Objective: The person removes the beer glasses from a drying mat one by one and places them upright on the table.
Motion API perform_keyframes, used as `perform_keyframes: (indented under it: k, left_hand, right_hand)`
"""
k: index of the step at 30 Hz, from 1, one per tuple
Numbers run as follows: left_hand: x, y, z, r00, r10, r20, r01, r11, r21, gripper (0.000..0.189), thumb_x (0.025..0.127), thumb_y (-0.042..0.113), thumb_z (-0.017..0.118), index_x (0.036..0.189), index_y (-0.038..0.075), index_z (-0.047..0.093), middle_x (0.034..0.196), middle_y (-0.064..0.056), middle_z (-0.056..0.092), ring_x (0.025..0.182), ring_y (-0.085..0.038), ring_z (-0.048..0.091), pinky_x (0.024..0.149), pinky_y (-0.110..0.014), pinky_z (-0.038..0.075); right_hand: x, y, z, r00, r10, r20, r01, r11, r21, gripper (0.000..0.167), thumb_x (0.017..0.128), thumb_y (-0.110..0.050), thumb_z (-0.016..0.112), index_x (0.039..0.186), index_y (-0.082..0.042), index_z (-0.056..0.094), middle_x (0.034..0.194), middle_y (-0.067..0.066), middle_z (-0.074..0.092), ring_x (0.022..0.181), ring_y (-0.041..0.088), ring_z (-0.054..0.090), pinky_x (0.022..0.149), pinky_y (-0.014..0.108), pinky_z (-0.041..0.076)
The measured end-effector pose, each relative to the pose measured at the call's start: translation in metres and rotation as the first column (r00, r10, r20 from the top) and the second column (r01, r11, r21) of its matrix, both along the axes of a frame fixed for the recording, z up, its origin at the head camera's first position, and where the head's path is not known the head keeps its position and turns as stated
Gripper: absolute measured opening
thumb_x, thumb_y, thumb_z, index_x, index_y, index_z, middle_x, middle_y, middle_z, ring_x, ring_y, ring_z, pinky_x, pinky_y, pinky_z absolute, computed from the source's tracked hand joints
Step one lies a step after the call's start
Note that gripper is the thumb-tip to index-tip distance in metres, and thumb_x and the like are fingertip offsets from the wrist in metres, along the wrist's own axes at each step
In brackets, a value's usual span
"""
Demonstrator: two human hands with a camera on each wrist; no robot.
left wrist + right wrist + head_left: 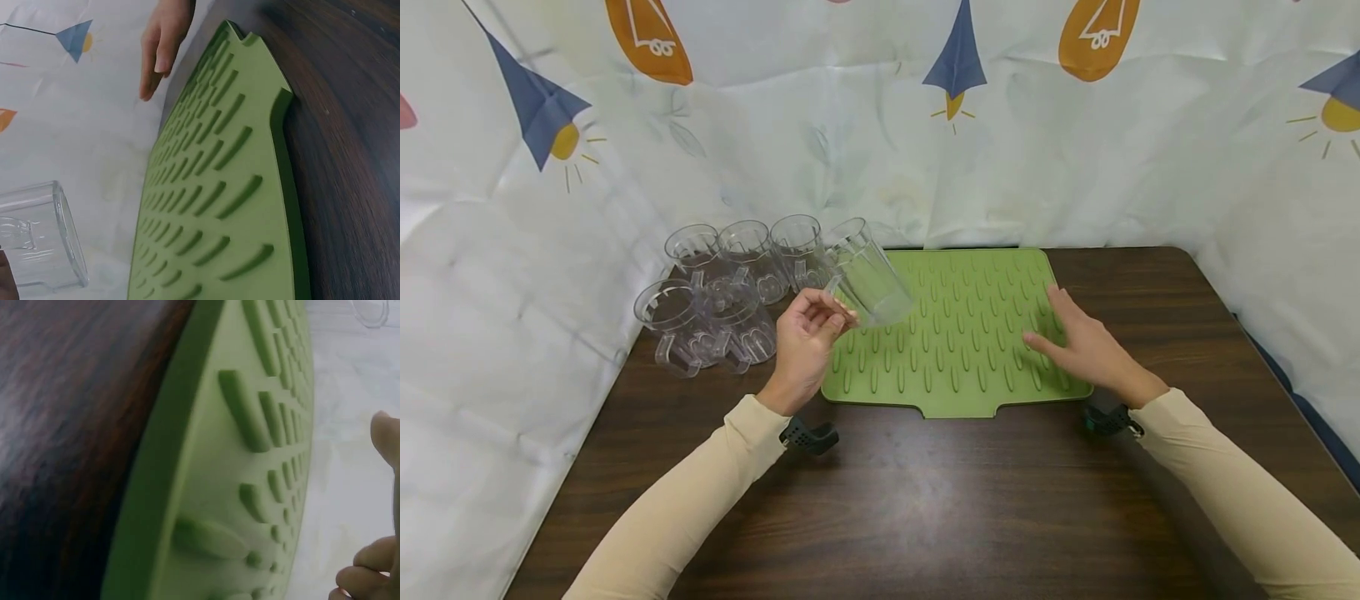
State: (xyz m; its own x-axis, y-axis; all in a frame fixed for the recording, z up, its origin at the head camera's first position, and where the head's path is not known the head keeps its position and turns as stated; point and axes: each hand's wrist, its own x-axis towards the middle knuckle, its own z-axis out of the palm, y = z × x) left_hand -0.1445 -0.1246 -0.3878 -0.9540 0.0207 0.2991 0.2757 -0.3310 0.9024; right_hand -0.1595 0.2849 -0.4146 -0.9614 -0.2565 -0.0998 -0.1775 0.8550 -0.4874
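A clear mug (874,279) hangs tilted over the left part of a green ribbed drying mat (958,387). My left hand (808,342) grips the mug by its handle, its rim leaning up and to the left. Much of the handle is hidden behind the fingers. In the left wrist view the mug (47,240) appears at the lower left, with only a sliver of the hand beside it. Above the mat's right side, my right hand (1090,346) holds nothing, its fingers extended and the thumb apart.
Several matching clear mugs, among them a front-left mug (673,312), stand upright in two rows left of the mat. The dark wooden table (925,508) extends in front of the mat. A patterned white curtain (820,125) hangs behind and at both sides.
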Motion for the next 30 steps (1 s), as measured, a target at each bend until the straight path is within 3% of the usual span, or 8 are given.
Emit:
perform_keyframes:
  k: [8,16,30]
  left_hand:
    - [0.001,-0.015,-0.004,0.999,0.017,-0.035,-0.021,0.993,-0.113,0.029,0.095,-0.021,0.052,0.098,0.008,0.056,0.094,-0.002,0.066,0.088,-0.011,0.070,0.083,-0.024,0.063]
    - [0.003,-0.027,-0.006,0.995,0.058,-0.077,-0.075,0.969,-0.236,0.011,0.094,-0.020,0.054,0.102,-0.014,0.049,0.093,0.001,0.067,0.087,-0.009,0.071,0.083,-0.023,0.063]
    - [0.009,-0.054,-0.018,0.991,0.090,-0.094,-0.119,0.919,-0.376,0.012,0.094,-0.020,0.056,0.104,-0.014,0.052,0.094,0.002,0.065,0.088,-0.006,0.070,0.084,-0.021,0.063]
  right_hand:
    - [0.001,0.000,-0.007,0.997,0.073,0.037,-0.075,0.995,0.060,0.107,0.100,-0.064,0.055,0.165,-0.002,-0.003,0.174,0.022,-0.008,0.163,0.041,-0.006,0.127,0.072,0.011]
    - [0.002,-0.001,-0.011,0.989,0.131,0.071,-0.138,0.985,0.103,0.103,0.102,-0.057,0.056,0.163,0.004,0.000,0.173,0.027,-0.007,0.161,0.049,-0.002,0.127,0.073,0.006]
    - [0.006,0.001,-0.023,0.982,0.176,0.069,-0.186,0.962,0.198,0.100,0.103,-0.059,0.053,0.163,0.006,0.007,0.172,0.031,-0.002,0.160,0.050,0.003,0.125,0.075,0.009]
